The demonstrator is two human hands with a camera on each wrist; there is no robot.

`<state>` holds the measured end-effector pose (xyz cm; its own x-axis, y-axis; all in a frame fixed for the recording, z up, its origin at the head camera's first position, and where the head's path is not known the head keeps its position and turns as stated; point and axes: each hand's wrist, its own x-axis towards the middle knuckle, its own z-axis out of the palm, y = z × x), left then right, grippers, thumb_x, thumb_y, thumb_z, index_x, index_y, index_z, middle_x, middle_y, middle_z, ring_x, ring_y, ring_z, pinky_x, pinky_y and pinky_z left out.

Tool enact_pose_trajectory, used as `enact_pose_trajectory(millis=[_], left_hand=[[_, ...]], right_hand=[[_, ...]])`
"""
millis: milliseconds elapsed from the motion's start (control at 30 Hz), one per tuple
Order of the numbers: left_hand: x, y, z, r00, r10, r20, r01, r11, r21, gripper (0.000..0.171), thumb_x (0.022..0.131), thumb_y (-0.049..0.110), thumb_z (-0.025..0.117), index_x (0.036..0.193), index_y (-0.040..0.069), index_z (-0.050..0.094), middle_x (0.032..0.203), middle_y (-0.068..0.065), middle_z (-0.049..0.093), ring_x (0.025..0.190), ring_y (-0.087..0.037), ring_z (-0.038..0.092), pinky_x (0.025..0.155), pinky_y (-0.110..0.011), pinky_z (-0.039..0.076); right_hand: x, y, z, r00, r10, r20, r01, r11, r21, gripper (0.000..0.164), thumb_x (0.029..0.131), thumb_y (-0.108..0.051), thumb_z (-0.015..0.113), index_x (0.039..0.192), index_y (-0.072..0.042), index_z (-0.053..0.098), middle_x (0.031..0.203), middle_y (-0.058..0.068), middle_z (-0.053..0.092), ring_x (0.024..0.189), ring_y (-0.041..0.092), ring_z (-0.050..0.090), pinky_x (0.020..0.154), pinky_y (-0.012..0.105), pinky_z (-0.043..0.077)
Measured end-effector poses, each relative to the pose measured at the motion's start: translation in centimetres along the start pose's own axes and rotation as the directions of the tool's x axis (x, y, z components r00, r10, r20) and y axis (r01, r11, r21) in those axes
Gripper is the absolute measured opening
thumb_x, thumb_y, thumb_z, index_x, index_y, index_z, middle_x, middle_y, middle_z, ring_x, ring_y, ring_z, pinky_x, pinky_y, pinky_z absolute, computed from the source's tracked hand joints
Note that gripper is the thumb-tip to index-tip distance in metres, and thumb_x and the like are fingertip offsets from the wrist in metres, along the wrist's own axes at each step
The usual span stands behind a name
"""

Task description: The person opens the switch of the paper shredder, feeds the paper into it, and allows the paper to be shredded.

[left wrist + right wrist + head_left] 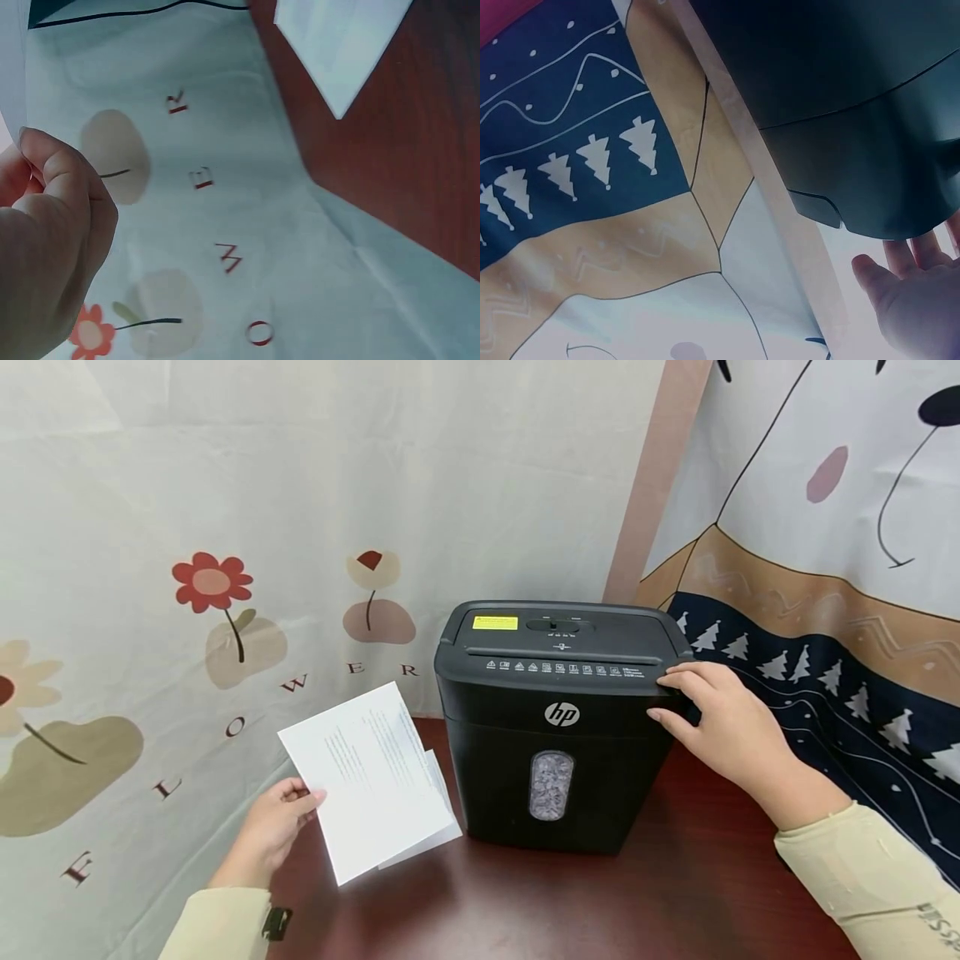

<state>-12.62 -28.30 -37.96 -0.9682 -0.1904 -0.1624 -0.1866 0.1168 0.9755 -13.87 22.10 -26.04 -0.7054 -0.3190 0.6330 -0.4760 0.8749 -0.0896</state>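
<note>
My left hand pinches the left edge of a white printed sheet between thumb and fingers. The sheet is tilted above the table, left of a black HP paper shredder. Partly hidden behind it is another white paper, which looks folded; its corner shows over the table in the left wrist view. My right hand touches the front right corner of the shredder's top, fingers on the upper edge and thumb before the front. In the right wrist view the right hand has its fingers extended against the shredder head.
The shredder stands upright on a dark red-brown table. Its front window shows shredded paper inside. On its top are a feed slot, a slide switch and a yellow label. Printed curtains hang close behind and at the right.
</note>
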Motion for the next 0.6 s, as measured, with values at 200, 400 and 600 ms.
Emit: enact_pose_trajectory(millis=[200, 400, 600], left_hand=[[-0.7, 1.3, 0.1, 0.996, 0.068, 0.051, -0.066, 0.997, -0.036, 0.013, 0.086, 0.007, 0.058, 0.096, 0.003, 0.051, 0.078, 0.009, 0.055, 0.073, -0.005, 0.050, 0.070, -0.022, 0.043], [-1.6, 2.5, 0.3, 0.989, 0.115, 0.096, -0.105, 0.989, -0.101, 0.008, 0.085, 0.007, 0.059, 0.090, 0.012, 0.056, 0.079, 0.009, 0.057, 0.074, -0.006, 0.051, 0.069, -0.021, 0.043], [-2.6, 4.1, 0.9, 0.972, 0.183, 0.145, -0.166, 0.978, -0.124, 0.007, 0.085, 0.006, 0.059, 0.090, 0.010, 0.055, 0.082, 0.009, 0.058, 0.075, -0.006, 0.051, 0.069, -0.021, 0.043]], right_hand=[[0.0, 0.0, -0.1, 1.000, 0.004, 0.007, -0.004, 1.000, 0.001, 0.039, 0.071, -0.021, 0.074, 0.105, -0.006, 0.062, 0.109, 0.011, 0.055, 0.105, 0.028, 0.047, 0.081, 0.047, 0.045], [0.0, 0.0, -0.1, 1.000, -0.009, 0.011, 0.009, 1.000, 0.001, 0.039, 0.071, -0.020, 0.074, 0.105, -0.006, 0.062, 0.109, 0.011, 0.055, 0.105, 0.027, 0.047, 0.080, 0.046, 0.045], [-0.1, 0.0, -0.3, 1.000, -0.003, 0.024, 0.004, 1.000, -0.004, 0.038, 0.072, -0.019, 0.074, 0.105, -0.006, 0.062, 0.110, 0.011, 0.055, 0.105, 0.027, 0.047, 0.080, 0.046, 0.046]])
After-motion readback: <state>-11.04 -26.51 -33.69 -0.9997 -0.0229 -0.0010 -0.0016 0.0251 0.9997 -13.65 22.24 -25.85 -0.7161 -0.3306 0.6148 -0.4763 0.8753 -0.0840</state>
